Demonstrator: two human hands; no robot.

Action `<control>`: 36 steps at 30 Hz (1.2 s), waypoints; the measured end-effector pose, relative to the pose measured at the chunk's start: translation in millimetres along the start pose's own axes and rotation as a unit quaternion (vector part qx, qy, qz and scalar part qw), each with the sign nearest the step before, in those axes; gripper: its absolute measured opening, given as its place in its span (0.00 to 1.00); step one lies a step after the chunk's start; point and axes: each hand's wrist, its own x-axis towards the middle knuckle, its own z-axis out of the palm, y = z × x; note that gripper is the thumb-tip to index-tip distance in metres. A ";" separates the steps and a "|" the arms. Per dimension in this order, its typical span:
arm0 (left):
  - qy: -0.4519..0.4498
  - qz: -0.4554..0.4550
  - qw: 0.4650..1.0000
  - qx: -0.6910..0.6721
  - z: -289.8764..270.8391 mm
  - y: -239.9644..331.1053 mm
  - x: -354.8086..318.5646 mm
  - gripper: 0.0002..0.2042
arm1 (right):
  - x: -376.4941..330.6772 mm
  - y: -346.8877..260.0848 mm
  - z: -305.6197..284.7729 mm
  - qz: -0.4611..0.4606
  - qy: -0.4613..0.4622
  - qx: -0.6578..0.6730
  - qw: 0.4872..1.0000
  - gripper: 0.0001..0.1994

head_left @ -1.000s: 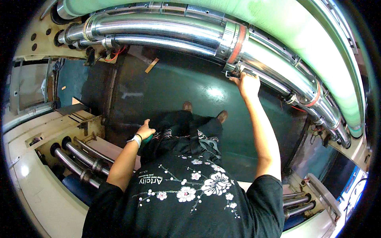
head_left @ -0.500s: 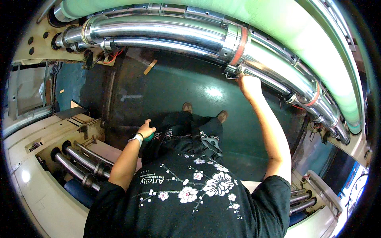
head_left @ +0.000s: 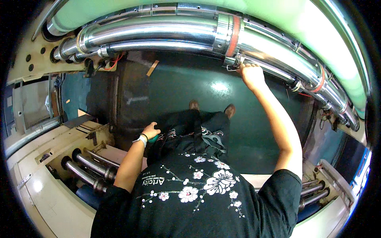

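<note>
My right arm reaches out to the machine ahead. My right hand (head_left: 253, 75) is closed, its fingertips at a small metal fitting (head_left: 239, 59) on the thin steel shaft; the fingers hide the exact grip. Just beyond lies the thick polished roller (head_left: 158, 33), with a collar ringed by a red band (head_left: 234, 36). Low by my left thigh, my left hand (head_left: 151, 130) curls around a green rounded thing (head_left: 153, 139), mostly covered by palm and fingers.
A large pale green roller (head_left: 131, 11) spans the far side. Machine side frames (head_left: 39, 51) stand at the edges. Behind my left arm are steel rollers (head_left: 85, 174) in a cream housing. A small tan strip (head_left: 152, 68) lies on the dark green floor (head_left: 190, 87).
The view has shifted slightly. My left hand's fingers, more stretched before, are now curled closer around the green thing. My right hand stays at the fitting on the shaft.
</note>
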 end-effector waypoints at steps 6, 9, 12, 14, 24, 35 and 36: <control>0.000 0.010 1.000 0.021 3.0 5.2 -4.7 0.32 | -14.6 4.0 54.1 0.045 0.061 -0.015 0.997 0.15; -0.001 0.007 1.000 0.030 2.7 8.2 -6.9 0.32 | -18.8 -16.5 94.8 0.092 0.150 0.042 0.983 0.14; -0.007 -0.005 0.999 0.042 2.2 9.5 -8.7 0.32 | -13.4 -56.9 119.5 0.207 0.103 0.214 0.949 0.14; -0.016 -0.019 0.999 0.040 -2.7 16.9 -16.1 0.32 | -6.1 -87.0 131.7 0.289 0.144 0.353 0.878 0.16; 0.003 -0.018 1.000 -0.002 7.6 -0.3 -24.4 0.31 | 62.8 -152.5 72.5 0.305 0.214 0.918 0.137 0.16; 0.000 -0.021 0.998 -0.059 23.7 -25.4 -13.4 0.31 | 57.0 -138.7 52.9 0.328 0.139 0.934 0.028 0.15; -0.001 -0.019 0.998 -0.053 19.9 -18.1 -16.5 0.31 | 57.0 -138.3 52.2 0.332 0.139 0.932 0.027 0.15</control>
